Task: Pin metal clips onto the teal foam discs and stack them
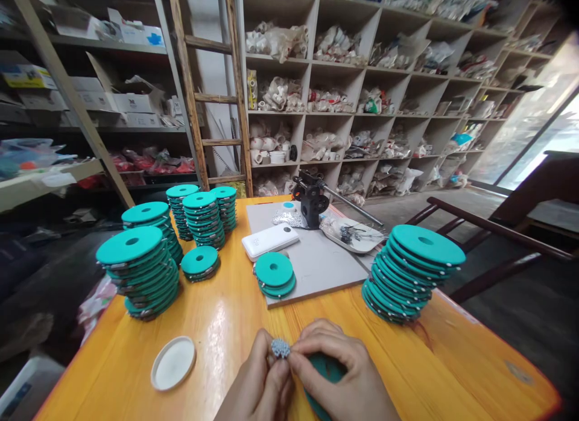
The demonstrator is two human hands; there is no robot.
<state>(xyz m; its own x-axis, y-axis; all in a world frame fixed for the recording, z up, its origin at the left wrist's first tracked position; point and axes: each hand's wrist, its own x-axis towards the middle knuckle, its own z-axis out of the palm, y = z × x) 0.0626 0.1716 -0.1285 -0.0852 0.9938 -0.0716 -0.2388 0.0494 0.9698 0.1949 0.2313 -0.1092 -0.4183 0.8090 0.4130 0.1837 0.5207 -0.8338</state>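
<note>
Between thumb and finger of my left hand [262, 376] is a small grey-blue cluster with a knobbly surface [280, 348]; its exact kind I cannot make out. The thumb and index finger of my right hand [341, 364] are pinched together at the cluster's right edge. What their tips grip is too small to tell. A teal disc [328, 368] lies below my right hand and is partly covered by it. Beyond my hands, two stacked teal discs with a centre hole [274, 270] rest on the grey board's front edge. A shallow white lid [173, 363] lies to the left.
Tall stacks of teal discs stand at left [145, 276] and right [407, 276]. On the grey board [316, 270] are a white power bank [270, 240], a black clamp device with a metal rod [312, 201] and a white tray of dark thin pieces [355, 235]. Shelves stand behind.
</note>
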